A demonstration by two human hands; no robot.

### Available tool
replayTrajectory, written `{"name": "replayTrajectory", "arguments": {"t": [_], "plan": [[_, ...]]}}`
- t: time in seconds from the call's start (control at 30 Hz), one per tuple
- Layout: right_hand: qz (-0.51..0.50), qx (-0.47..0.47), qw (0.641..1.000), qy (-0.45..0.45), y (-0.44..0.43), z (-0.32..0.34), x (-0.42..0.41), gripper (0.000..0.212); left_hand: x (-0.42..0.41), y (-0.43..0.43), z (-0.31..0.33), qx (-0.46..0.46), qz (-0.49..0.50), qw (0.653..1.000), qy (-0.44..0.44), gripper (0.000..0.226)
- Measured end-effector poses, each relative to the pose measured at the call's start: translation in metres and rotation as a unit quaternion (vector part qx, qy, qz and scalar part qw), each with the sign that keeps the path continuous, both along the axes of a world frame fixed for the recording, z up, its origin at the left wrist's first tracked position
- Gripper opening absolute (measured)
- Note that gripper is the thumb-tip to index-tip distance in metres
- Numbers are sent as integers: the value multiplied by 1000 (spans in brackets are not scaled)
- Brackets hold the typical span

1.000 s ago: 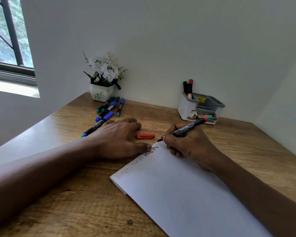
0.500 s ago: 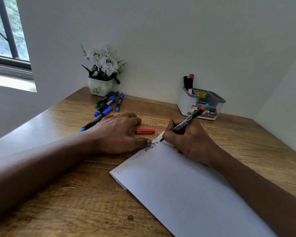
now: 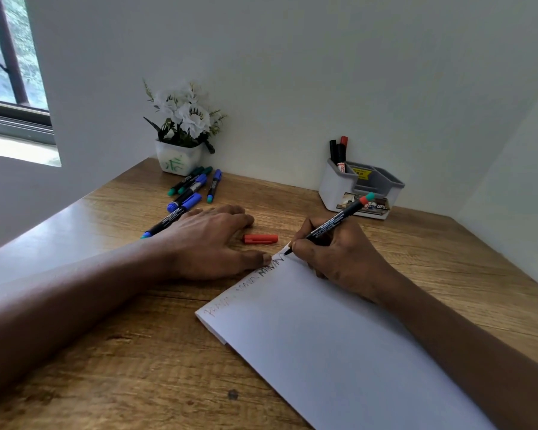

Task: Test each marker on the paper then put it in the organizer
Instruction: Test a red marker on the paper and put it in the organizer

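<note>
Over at the far corner of a white sheet of paper (image 3: pixel 339 352) on the wooden counter (image 3: pixel 121 367), the right hand (image 3: pixel 339 259) has its grip closed round a black marker (image 3: pixel 333 223), thumb and fingers pinching the barrel low down. That marker leans away toward the back wall with its red-and-teal end in the air. Its tip sits on the paper at the end of a row of scribbles (image 3: pixel 261 271) running along the sheet's upper edge.

The left hand (image 3: pixel 208 243) lies flat on the counter just beside the sheet, fingers straight and holding nothing, its thumb tip touching the paper's edge by the darkest scribbles. A red cap (image 3: pixel 260 238) lies on its side on the wood between the two hands.

Beyond the left hand, loose markers (image 3: pixel 196 186) with blue and green caps lie near a white pot of flowers (image 3: pixel 180 141). The nearest, a blue-capped marker (image 3: pixel 174 217), runs partly behind the left hand.

Off to the right, near the wall, stands the grey-and-white organizer (image 3: pixel 333 190), with black and red markers (image 3: pixel 339 153) upright in its left rear compartment, well apart from the one being used
</note>
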State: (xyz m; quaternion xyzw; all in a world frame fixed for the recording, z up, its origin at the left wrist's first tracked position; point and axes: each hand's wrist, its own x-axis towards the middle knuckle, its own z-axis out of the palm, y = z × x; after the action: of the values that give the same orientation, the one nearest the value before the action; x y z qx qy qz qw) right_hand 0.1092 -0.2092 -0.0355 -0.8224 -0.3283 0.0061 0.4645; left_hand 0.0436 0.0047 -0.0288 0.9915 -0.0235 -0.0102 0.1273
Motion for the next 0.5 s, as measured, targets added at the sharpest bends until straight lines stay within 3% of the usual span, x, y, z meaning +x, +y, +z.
{"name": "replayTrajectory", "arguments": {"t": [0.5], "plan": [[-23,8,1000,-14,1,-2,1,12,-1,0,1,-1,-4,1000,2,85]]}}
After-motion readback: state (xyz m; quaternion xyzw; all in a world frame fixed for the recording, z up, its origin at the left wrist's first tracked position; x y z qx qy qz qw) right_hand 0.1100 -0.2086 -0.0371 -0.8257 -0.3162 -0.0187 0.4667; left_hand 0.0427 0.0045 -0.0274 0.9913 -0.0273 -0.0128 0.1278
